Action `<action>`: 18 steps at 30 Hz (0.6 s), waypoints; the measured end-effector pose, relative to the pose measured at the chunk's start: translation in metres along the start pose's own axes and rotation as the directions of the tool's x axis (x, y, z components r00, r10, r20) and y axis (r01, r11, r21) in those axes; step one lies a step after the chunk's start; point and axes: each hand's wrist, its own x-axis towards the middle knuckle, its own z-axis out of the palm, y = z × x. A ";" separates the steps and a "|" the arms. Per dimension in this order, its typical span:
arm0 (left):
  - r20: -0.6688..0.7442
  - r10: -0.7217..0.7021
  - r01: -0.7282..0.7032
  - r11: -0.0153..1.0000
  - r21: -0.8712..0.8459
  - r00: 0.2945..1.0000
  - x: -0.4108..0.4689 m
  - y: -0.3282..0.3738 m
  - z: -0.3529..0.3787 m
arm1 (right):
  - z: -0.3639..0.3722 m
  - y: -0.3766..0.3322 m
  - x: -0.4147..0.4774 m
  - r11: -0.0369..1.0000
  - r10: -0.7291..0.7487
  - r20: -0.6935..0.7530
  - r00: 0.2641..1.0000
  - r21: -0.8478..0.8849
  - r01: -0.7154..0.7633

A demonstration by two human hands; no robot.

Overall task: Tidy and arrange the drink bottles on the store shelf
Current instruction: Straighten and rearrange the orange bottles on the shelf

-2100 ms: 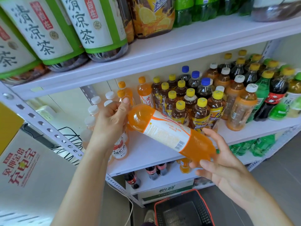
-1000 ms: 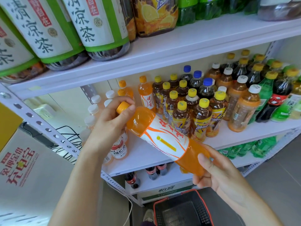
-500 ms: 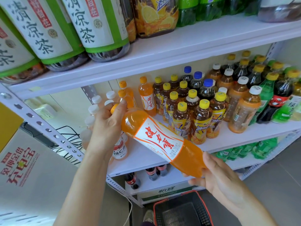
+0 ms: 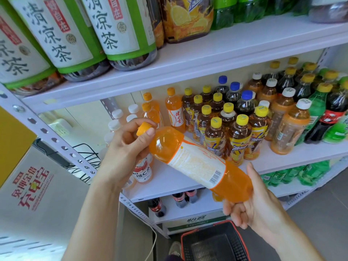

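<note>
Just beyond both hands, shelf (image 4: 188,178) with its upright orange row. Between them, orange bottle (image 4: 199,164) slanting, long axis cap-up-left. Right hand (image 4: 252,206) cupped under base; left hand (image 4: 124,149) nearer shelf, fingers pinching cap (image 4: 143,128).

Illumination: bright, even, soft shadows under the shelf (image 4: 188,59). Wide-angle distortion bends frame edges. Right-edge bottles (image 4: 337,117) slightly blurred; centre sharp.
</note>
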 end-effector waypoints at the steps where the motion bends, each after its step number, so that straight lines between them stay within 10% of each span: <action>1: -0.014 0.005 -0.005 1.000 0.021 1.000 -0.001 0.000 0.001 | -0.001 0.001 0.001 1.000 0.027 0.012 1.000 0.003 -0.027; 10: -0.123 0.092 -0.075 0.988 0.138 0.988 -0.001 0.004 0.012 | 0.000 0.006 0.007 0.991 -0.045 0.014 0.999 0.127 0.043; 18: -0.202 0.032 0.040 0.939 0.341 0.979 0.007 0.004 0.009 | 0.008 0.008 0.002 0.985 -0.136 0.088 0.987 -0.092 0.144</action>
